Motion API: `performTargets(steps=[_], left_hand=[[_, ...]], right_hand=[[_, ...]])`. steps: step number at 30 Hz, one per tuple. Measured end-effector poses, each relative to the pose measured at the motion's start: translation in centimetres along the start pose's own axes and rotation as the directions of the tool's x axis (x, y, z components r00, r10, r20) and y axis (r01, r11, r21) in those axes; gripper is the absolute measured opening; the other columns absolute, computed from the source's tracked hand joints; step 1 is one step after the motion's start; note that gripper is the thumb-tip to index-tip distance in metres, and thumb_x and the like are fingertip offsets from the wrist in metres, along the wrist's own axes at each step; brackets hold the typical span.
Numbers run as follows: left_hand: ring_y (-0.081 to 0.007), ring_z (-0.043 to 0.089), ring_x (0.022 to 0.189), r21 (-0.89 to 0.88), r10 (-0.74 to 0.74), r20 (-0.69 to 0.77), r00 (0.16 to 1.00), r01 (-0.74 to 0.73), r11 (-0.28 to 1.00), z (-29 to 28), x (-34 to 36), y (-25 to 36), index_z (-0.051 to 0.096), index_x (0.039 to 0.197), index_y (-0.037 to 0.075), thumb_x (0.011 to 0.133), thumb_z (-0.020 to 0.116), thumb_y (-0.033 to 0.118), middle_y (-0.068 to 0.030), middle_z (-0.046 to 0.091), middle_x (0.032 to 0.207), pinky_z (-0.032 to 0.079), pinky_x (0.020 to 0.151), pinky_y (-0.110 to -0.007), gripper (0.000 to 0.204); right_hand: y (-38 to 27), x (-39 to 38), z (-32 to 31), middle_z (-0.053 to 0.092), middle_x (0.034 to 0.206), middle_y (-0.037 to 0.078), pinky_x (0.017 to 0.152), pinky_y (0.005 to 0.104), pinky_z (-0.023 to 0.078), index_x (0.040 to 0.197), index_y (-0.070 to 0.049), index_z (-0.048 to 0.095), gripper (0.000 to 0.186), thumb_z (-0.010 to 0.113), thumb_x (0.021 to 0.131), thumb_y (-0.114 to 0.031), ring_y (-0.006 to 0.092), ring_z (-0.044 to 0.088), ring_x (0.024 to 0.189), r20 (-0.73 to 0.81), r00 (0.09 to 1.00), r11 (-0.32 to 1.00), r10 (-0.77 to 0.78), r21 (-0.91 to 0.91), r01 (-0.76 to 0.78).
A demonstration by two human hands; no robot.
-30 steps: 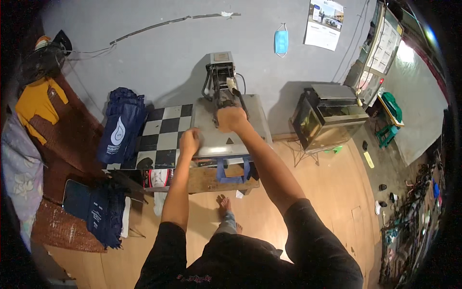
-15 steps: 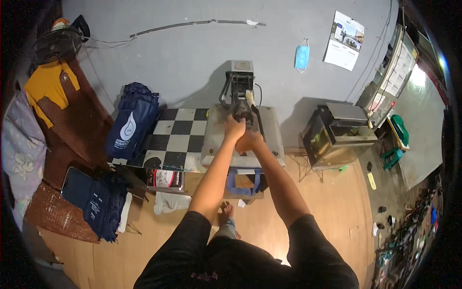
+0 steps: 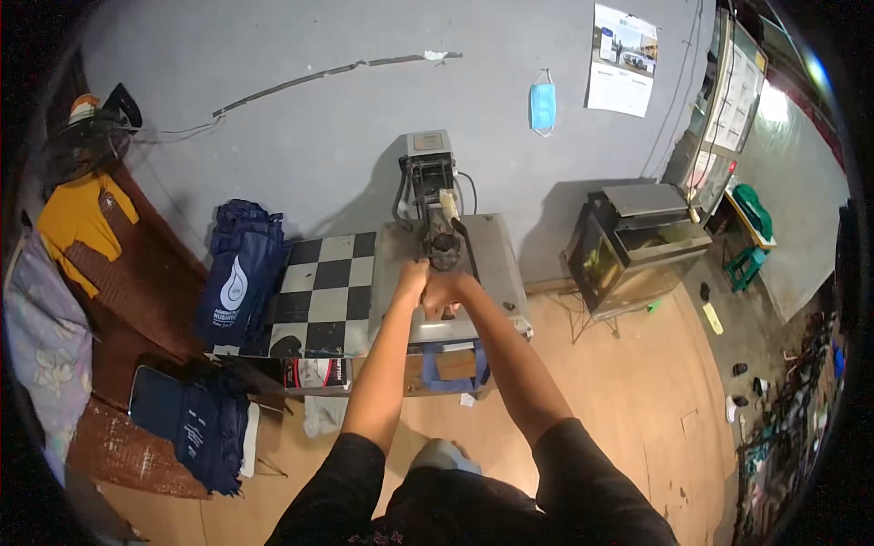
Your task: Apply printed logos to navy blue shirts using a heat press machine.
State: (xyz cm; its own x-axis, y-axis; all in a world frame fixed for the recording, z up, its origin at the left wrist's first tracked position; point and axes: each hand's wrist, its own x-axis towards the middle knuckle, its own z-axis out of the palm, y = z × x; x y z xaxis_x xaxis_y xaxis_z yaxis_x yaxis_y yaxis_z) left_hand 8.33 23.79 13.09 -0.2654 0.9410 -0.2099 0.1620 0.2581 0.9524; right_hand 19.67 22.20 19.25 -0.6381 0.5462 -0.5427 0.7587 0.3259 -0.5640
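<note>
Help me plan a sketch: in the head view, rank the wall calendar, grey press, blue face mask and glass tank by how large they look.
1. Grey press
2. Glass tank
3. Wall calendar
4. Blue face mask

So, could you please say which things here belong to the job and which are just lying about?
Likely the job:
- grey metal press
- blue fabric loop beneath it
- perhaps the piled navy fabric bags

Incidental, probably:
- rectangular glass tank
- blue face mask
- yellow fabric garment
</note>
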Motion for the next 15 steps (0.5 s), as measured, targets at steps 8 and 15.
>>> performTargets(steps=[8, 15], left_hand=[[-0.0249, 0.059, 0.083, -0.023, -0.014, 0.119, 0.993, 0.016, 1.000, -0.2, 0.9, 0.3, 0.057, 0.107, -0.007, 0.095, 0.056, 0.034, -0.0153, 0.062, 0.095, 0.045, 0.072, -0.044, 0.043], [-0.0459, 0.051, 0.112, 0.705, 0.521, -0.065, 0.851, -0.330, 0.627, -8.6, -5.6, -7.8, 0.036, 0.136, -0.007, 0.081, 0.068, 0.020, -0.0254, 0.055, 0.121, 0.044, 0.094, -0.044, 0.069]], right_hand=[[1.9, 1.9, -1.1, 0.061, 0.059, 0.009, 0.043, 0.0341, 0.042, 0.058, -0.005, 0.060, 0.007, 0.065, 0.056, -0.009, 0.0196, 0.055, 0.047, -0.149, 0.989, 0.999, -0.011, 0.043, 0.018], [0.5, -0.3, -0.1, 0.069, 0.074, 0.018, 0.065, 0.0399, 0.053, 0.073, -0.001, 0.070, 0.025, 0.063, 0.055, -0.017, 0.0307, 0.069, 0.073, -0.318, 0.946, 0.978, 0.058, -0.171, -0.118]])
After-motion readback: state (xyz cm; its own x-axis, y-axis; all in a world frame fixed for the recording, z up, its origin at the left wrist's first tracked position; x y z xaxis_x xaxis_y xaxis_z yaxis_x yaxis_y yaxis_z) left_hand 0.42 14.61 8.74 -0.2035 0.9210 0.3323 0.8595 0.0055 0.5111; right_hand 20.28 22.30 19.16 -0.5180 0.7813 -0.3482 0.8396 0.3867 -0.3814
